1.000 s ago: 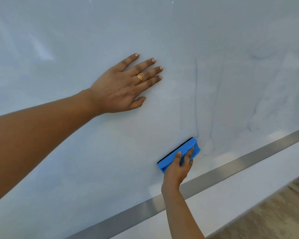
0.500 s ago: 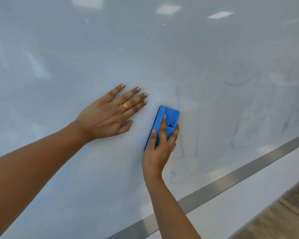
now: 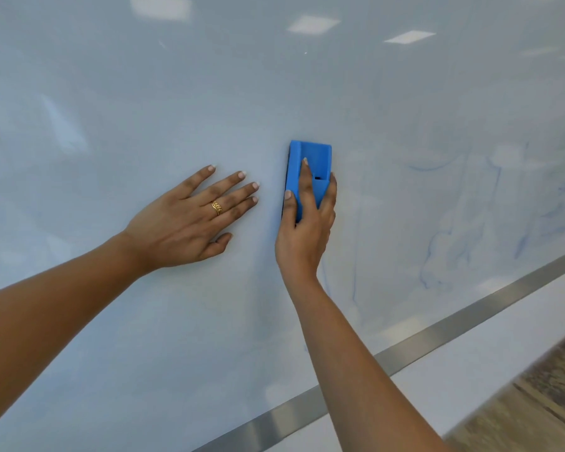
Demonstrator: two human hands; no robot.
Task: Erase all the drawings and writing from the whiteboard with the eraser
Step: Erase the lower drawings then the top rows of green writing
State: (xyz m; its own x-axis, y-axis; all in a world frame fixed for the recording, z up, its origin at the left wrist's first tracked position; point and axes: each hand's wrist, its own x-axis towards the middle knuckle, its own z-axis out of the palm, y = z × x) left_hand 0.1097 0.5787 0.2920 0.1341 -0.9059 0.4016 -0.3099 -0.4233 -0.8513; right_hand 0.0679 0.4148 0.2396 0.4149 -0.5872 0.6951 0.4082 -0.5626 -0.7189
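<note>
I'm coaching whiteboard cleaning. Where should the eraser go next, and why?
Probably sweep the blue eraser, held in the right hand, rightward: faint blue smears remain there, while the whiteboard near the flat left hand looks clean.

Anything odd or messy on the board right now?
Yes: faint blue marker smears remain on the glossy whiteboard, right of the blue plastic eraser gripped by the right hand. They look like smudged ink, not clean erasure. The left hand lies flat on the board. No damage visible.
</note>
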